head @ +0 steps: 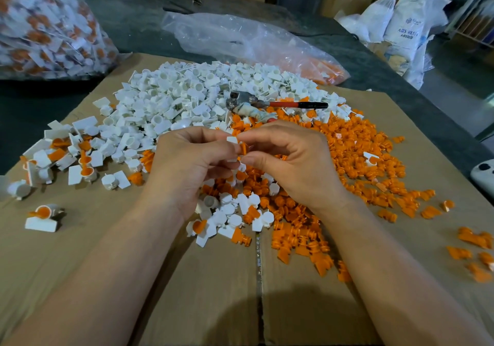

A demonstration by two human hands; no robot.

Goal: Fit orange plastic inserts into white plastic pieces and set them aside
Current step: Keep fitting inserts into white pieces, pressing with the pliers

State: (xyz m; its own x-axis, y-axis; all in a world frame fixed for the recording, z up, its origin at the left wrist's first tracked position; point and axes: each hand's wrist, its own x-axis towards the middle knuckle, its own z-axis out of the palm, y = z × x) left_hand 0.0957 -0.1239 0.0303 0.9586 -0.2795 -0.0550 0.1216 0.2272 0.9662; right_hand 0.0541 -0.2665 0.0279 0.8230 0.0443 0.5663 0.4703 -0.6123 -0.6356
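We've got loads left here: only a small scatter of finished pieces [85,162] sits at the left of the frame on the cardboard [213,292] covering the worktop, while the white pile [184,97] at upper centre and the orange pile [347,158] to the right look huge. Mid-frame, our hands are together. The left hand [192,163] pinches a white piece [232,140] and the right hand [294,166] pinches an orange insert [243,149] right against it. We can't tell whether it's seated yet.
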